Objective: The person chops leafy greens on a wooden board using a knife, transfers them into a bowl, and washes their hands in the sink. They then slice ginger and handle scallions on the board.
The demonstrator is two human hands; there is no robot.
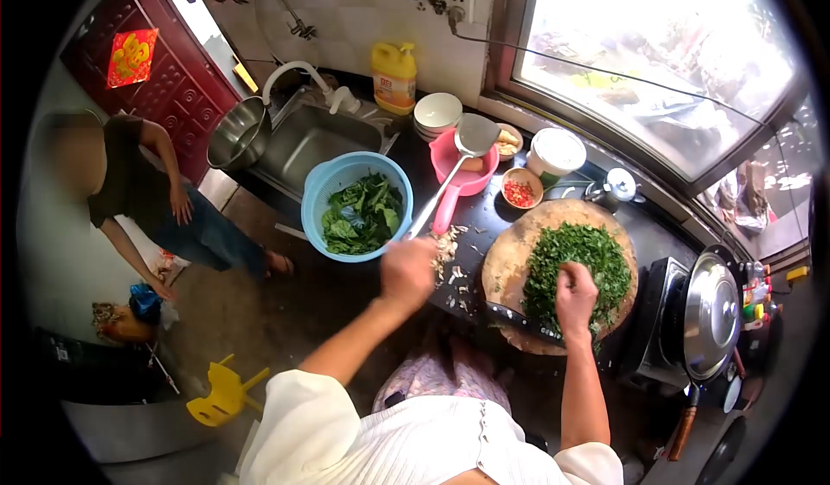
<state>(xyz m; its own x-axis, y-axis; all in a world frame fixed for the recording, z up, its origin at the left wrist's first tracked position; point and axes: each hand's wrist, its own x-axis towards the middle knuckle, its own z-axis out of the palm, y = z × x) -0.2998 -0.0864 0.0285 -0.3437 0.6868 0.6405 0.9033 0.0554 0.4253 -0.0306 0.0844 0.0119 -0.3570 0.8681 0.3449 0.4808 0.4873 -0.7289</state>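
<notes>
A metal ladle point(474, 137) slants over a pink scoop point(460, 176), and my left hand point(409, 273) is closed on the lower end of its handle. Chopped greens point(596, 256) are heaped on a round wooden board point(504, 264). Over the near part of the heap, my right hand point(576, 293) has its fingers pressed together; what they hold is hidden. A dark knife blade point(517, 317) lies at the board's near edge, left of my right hand. Whole leaves point(367, 213) fill a blue basin point(311, 208) left of my left hand.
Chopped white bits point(445, 252) lie beside the board. Behind are red pieces in a bowl point(521, 188), a white tub point(556, 152) and stacked bowls point(437, 111). A lidded pan point(711, 316) stands right, a sink point(333, 135) left. Another person point(143, 182) is far left, near a yellow stool point(220, 394).
</notes>
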